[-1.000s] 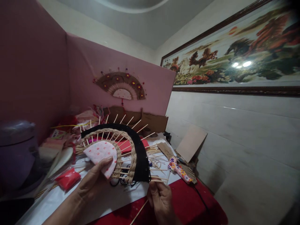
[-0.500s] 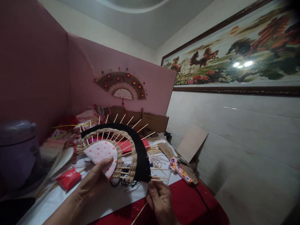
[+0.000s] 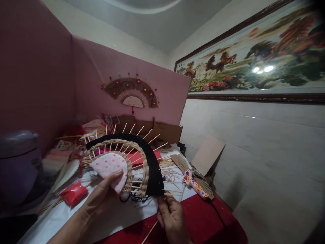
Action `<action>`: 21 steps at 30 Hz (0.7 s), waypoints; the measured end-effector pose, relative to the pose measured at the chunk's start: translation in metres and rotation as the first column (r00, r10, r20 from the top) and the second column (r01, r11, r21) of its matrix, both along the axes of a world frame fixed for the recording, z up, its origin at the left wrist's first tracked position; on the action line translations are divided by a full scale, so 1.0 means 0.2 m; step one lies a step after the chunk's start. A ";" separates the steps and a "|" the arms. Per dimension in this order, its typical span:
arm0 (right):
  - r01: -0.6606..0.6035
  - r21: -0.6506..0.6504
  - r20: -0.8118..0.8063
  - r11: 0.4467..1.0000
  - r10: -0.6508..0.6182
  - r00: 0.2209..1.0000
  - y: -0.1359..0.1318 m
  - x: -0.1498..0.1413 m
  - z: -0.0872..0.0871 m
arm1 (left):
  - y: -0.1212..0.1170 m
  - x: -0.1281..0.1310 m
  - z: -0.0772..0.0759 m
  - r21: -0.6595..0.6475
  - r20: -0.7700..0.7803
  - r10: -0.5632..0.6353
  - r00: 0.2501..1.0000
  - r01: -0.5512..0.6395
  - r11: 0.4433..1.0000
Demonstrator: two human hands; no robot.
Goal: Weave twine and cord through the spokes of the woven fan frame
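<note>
A half-round woven fan (image 3: 155, 169) with thin wooden sticks fanning out is held up over the table. It has a pink-and-white dotted half-disc at its base, braided twine bands, and a black band near the outside. My left hand (image 3: 101, 191) grips the dotted half-disc, thumb on the front and fingers hidden behind. At the lower right end of the black band, the fingers of my right hand (image 3: 171, 213) are pinched on the fan's corner, below the last sticks. A loose thin stick (image 3: 149, 232) runs down from beneath that hand; I cannot tell whether it is held.
A flower-patterned glue gun (image 3: 195, 184) with a black cord lies at right. A red packet (image 3: 74, 194) lies at left on white paper. Behind are cardboard (image 3: 167, 132), sticks and coloured scraps. A finished-looking fan (image 3: 132, 91) hangs on the pink board.
My right hand has shifted slightly left and down at the black band's end. The fan has tilted very slightly; my left hand keeps its hold.
</note>
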State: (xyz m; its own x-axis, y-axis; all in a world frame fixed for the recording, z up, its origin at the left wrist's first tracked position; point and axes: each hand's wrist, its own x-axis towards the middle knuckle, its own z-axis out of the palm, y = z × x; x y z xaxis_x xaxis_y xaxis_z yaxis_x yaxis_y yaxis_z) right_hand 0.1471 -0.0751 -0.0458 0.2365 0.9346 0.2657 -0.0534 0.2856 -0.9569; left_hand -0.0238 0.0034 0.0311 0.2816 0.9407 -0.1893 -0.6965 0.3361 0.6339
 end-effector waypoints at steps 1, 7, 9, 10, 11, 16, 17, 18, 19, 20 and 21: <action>0.002 -0.005 0.011 1.000 -0.002 1.000 0.00 -0.01 0.01 | 0.00 0.00 0.00 0.012 -0.003 0.000 1.000 0.000 1.000; 0.001 -0.024 -0.015 1.000 -0.002 1.000 -0.03 -0.06 0.08 | 0.05 0.00 -0.06 0.088 -0.020 -0.010 1.000 0.012 0.996; 0.011 -0.048 -0.040 0.999 -0.013 0.999 -0.02 -0.07 0.08 | 0.06 0.00 -0.07 0.105 -0.018 -0.006 1.000 0.008 0.994; 0.018 -0.061 -0.047 0.998 -0.021 0.999 -0.01 -0.07 0.08 | 0.06 0.00 -0.07 0.113 -0.015 0.001 1.000 0.001 0.994; 0.028 -0.072 -0.051 0.997 -0.032 0.998 0.00 -0.06 0.07 | 0.06 -0.01 -0.08 0.119 -0.012 0.011 1.000 -0.009 0.993; 0.067 -0.100 -0.041 0.993 -0.072 0.997 0.04 -0.05 0.06 | 0.06 -0.01 -0.08 0.135 0.004 0.013 1.000 -0.014 0.991; 0.075 -0.106 -0.037 0.992 -0.079 0.996 0.04 -0.06 0.06 | 0.06 -0.01 -0.08 0.133 0.005 0.014 1.000 -0.015 0.991; 0.083 -0.111 -0.036 0.990 -0.087 0.996 0.04 -0.06 0.07 | 0.06 -0.01 -0.07 0.129 0.007 0.019 1.000 -0.019 0.991; 0.091 -0.114 -0.039 0.989 -0.096 0.995 0.04 -0.07 0.08 | 0.06 -0.01 -0.07 0.122 0.009 0.026 1.000 -0.027 0.992; 0.097 -0.114 -0.045 0.989 -0.102 0.994 0.03 -0.07 0.09 | 0.06 -0.01 -0.07 0.115 0.011 0.033 0.999 -0.034 0.993; 0.102 -0.113 -0.053 0.988 -0.108 0.993 0.03 -0.08 0.10 | 0.06 -0.01 -0.06 0.109 0.012 0.037 0.999 -0.038 0.993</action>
